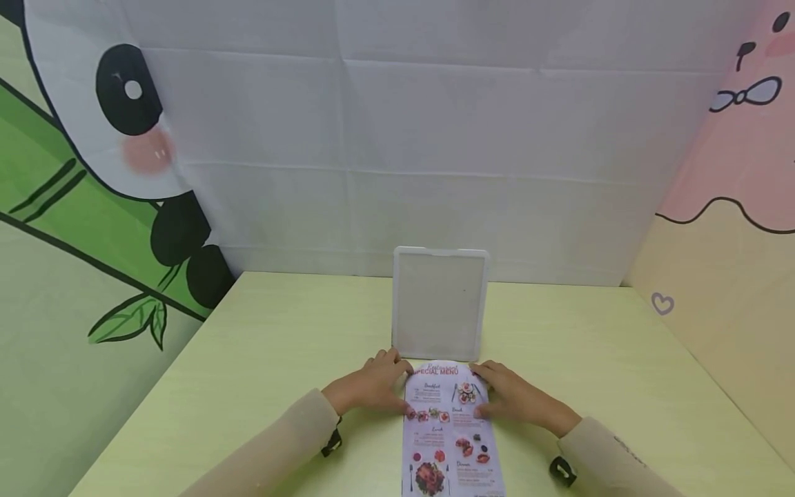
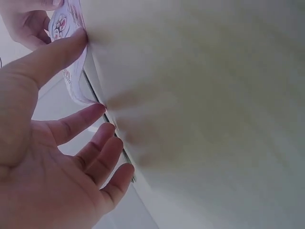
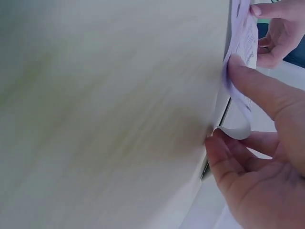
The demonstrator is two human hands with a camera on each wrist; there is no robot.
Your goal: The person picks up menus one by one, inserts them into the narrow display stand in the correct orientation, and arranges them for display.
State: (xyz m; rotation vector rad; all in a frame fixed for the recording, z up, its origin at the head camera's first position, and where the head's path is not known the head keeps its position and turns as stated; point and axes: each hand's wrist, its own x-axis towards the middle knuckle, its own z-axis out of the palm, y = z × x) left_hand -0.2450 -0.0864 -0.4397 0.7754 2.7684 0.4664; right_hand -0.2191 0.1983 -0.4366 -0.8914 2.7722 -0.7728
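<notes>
A printed menu sheet [image 1: 435, 428] lies on the pale yellow table at the front, its far end curling up. My left hand [image 1: 375, 383] holds its left edge, thumb and forefinger apart along the side; the other fingers spread loosely in the left wrist view. At the right edge, my right hand [image 1: 515, 397] grips the sheet likewise. In the right wrist view, the paper's curled end [image 3: 238, 132] bends between that hand's thumb and fingers. Just beyond the sheet is a white-framed flat panel [image 1: 439, 304], its lower edge near both hands' fingertips.
The yellow table [image 1: 298, 324] reaches back to a creased white cloth backdrop [image 1: 435, 124]. A panda and bamboo picture [image 1: 130, 90] covers the left wall; a pink cartoon figure [image 1: 733, 152] is on the right wall. Black wrist straps [image 1: 562, 471] show at the sleeves.
</notes>
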